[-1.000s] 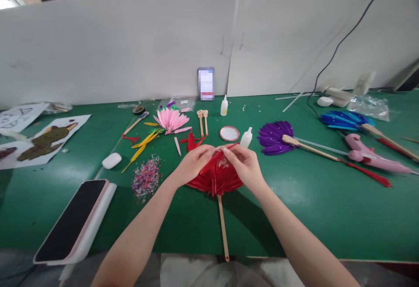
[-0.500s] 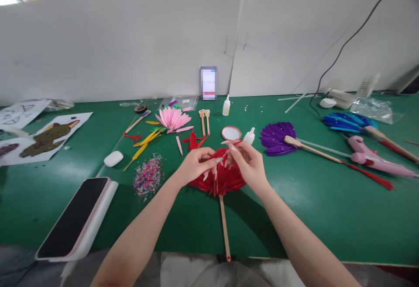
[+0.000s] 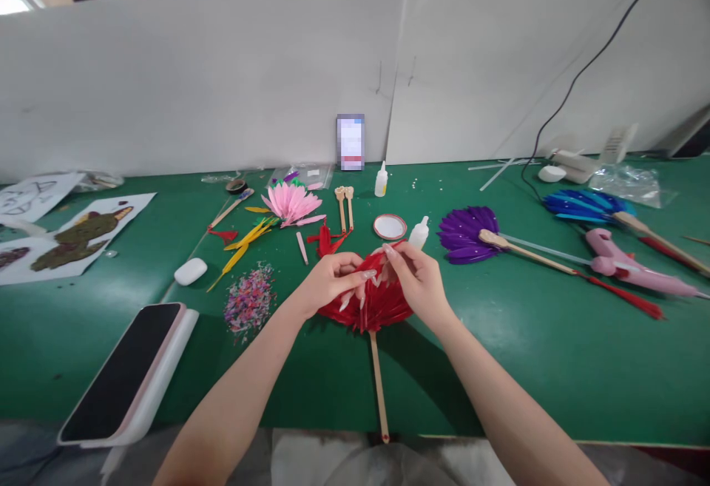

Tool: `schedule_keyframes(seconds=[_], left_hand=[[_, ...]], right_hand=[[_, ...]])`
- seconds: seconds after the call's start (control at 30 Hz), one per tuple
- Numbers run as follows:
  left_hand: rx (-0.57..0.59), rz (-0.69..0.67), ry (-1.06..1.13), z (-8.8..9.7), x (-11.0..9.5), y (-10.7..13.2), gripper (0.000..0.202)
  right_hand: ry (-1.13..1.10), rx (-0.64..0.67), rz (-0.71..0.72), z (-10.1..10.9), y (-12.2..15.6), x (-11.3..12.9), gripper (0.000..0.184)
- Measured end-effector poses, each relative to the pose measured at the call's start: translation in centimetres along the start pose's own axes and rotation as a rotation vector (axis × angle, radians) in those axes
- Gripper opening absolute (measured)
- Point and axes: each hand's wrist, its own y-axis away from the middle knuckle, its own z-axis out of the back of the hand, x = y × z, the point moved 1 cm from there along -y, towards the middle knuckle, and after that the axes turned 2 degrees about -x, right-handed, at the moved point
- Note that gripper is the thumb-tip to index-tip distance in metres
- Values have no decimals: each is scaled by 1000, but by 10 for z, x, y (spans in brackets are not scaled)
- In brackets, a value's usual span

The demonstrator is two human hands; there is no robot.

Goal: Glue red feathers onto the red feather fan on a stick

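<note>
A red feather fan (image 3: 391,312) lies in front of me on the green table, its pale wooden handle (image 3: 379,390) pointing toward me. Over the fan's left part, my left hand (image 3: 336,282) is closed, thumb and fingers pinching at the red feathers. My right hand (image 3: 417,275) is closed too, its thumb and forefinger pinched at the feathers along the top edge. The two sets of fingertips nearly meet, and they hide part of the fan. Just behind my right hand stands a white squeeze bottle (image 3: 419,233), with a round red-rimmed white lid or dish (image 3: 390,227) beside it.
To the right lie a purple feather fan (image 3: 469,236), a pink glue gun (image 3: 626,264) and a blue feather fan (image 3: 582,206). Pink feathers (image 3: 293,203), yellow feathers (image 3: 244,245), colourful flakes (image 3: 249,301) and a large phone (image 3: 125,375) are on the left. Another phone (image 3: 350,142) leans on the wall.
My right fingers have curled in slightly at the fan's top edge, where the forefinger was straighter. The left hand keeps its pinch. The whole view has shifted a little.
</note>
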Motion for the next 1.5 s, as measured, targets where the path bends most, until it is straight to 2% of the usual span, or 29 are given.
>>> schedule_keyframes(seconds=[0.43, 0.67, 0.87, 1.07, 1.5], left_hand=[[31, 17, -20, -3, -1, 2, 26], [-61, -39, -128, -2, 2, 0, 20], [-120, -69, -248, -5, 0, 2, 16], [-214, -168, -366, -9, -2, 3, 10], [-197, -160, -351, -13, -1, 3, 12]], right_hand=[[-2, -14, -5, -1, 1, 1, 30], [-10, 10, -14, -1, -1, -3, 20], [-15, 9, -56, 1, -2, -5, 26], [-45, 12, -73, 0, -3, -5, 29], [-88, 19, -94, -2, -3, -7, 32]])
